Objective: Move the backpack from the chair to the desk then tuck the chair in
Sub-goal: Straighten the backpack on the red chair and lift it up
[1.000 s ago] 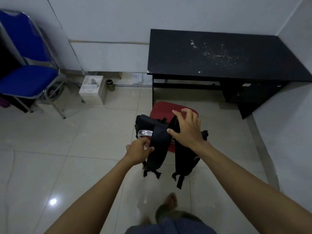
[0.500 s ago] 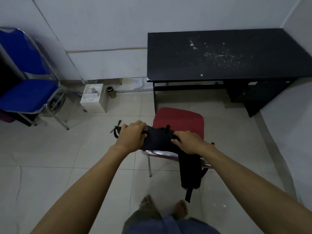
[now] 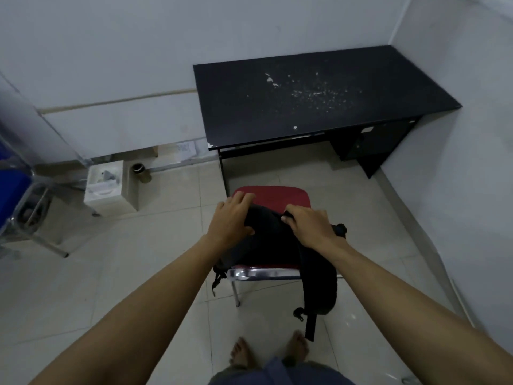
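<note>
Seen from above, looking down past two bare forearms. Nearest the viewer: two bare feet (image 3: 298, 345) on pale floor tiles (image 3: 155, 240), just short of the red chair (image 3: 273, 197). Chair pulled out from the desk (image 3: 319, 95), chrome frame edge facing the viewer, red seat pointing toward the desk. Black backpack (image 3: 270, 243) draped across the near part of that seat, one padded shoulder strap (image 3: 319, 290) hanging over the chrome edge toward the floor on the chair's right, a thinner strap dangling on the chair's left. Left hand (image 3: 231, 222) laid over the backpack's top left, fingers spread and curved onto the fabric, thumb pressed against it; firmness of that hold could not be told. Right hand (image 3: 308, 225) clenched on the backpack's top right, fingers bunching a fold of black fabric. Backpack on the chair, not on the desk.

Beyond the chair: black rectangular desk set in the room's corner, top scattered with white flecks and scuffs, a dark drawer unit below its right end. Left of the chair, against the wall: white box (image 3: 105, 184) on the floor, small dark cylinder (image 3: 138, 169) just beside it. Farther left of the chair, at the picture's edge: part of a blue chair (image 3: 12, 195) with metal legs. White walls behind everything.
</note>
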